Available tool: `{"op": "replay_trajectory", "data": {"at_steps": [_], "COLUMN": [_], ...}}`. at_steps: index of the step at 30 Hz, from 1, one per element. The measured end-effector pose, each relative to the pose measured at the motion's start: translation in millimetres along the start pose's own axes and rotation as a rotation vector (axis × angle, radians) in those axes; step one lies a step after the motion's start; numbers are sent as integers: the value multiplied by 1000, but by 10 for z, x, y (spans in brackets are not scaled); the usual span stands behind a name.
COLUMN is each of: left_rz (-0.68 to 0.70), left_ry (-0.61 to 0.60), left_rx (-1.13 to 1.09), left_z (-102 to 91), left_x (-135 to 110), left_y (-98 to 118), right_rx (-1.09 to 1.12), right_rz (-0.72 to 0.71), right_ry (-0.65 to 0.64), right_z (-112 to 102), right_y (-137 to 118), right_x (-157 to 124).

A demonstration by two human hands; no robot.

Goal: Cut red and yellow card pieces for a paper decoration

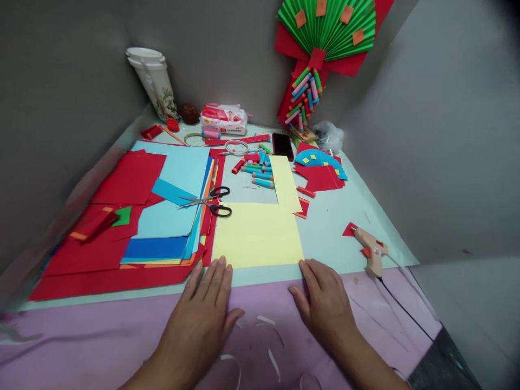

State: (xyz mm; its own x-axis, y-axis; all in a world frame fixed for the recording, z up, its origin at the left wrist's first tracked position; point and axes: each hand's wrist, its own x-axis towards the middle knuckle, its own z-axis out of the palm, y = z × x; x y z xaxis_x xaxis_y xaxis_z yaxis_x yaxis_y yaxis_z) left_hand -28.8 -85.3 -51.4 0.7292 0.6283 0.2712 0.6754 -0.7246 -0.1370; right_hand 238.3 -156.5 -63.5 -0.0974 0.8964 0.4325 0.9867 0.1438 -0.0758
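A pale yellow sheet of paper lies flat before me. My left hand rests with fingers stretched out, its fingertips at the sheet's near left corner. At the near right corner are the fingertips of my right hand, with its fingers extended and thumb apart. Neither hand grasps anything. A narrower yellow strip overlaps the sheet's far right part. Black-handled scissors lie half open by the sheet's left edge, on the stack of coloured paper. Several small rolled paper tubes are heaped behind the sheet.
Red paper and light blue paper cover the left side. A glue gun with a cord sits at right. Behind are tape rolls, a phone, a tissue pack, a white bin and a green fan decoration.
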Motion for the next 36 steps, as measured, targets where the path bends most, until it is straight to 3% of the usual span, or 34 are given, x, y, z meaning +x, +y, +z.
{"op": "replay_trajectory", "data": {"at_steps": [4, 11, 16, 22, 25, 28, 31, 36], "left_rz": [-21, -27, -45, -17, -31, -60, -37, 4], "left_ry": [-10, -68, -69, -19, -38, -56, -31, -64], "left_rx": [6, 16, 3, 30, 18, -29, -100, -222], "left_z": [7, -40, -70, -44, -85, -179, -220, -24], "left_x": [31, 48, 32, -15, 1, 101, 257, 401], "left_y": [31, 69, 7, -56, -69, -49, 31, 181], "right_rx": [71, 232, 175, 22, 46, 158, 333, 370], "right_rz": [-9, -264, -208, -47, 3, 2, -79, -195], "right_ry": [4, -123, -129, -123, -99, -9, 28, -74], "right_z": [-55, 126, 130, -15, -112, -200, -173, 230], "right_y": [-178, -588, -378, 47, 139, 71, -156, -635], "right_x": [144, 424, 269, -3, 19, 298, 813, 1727]}}
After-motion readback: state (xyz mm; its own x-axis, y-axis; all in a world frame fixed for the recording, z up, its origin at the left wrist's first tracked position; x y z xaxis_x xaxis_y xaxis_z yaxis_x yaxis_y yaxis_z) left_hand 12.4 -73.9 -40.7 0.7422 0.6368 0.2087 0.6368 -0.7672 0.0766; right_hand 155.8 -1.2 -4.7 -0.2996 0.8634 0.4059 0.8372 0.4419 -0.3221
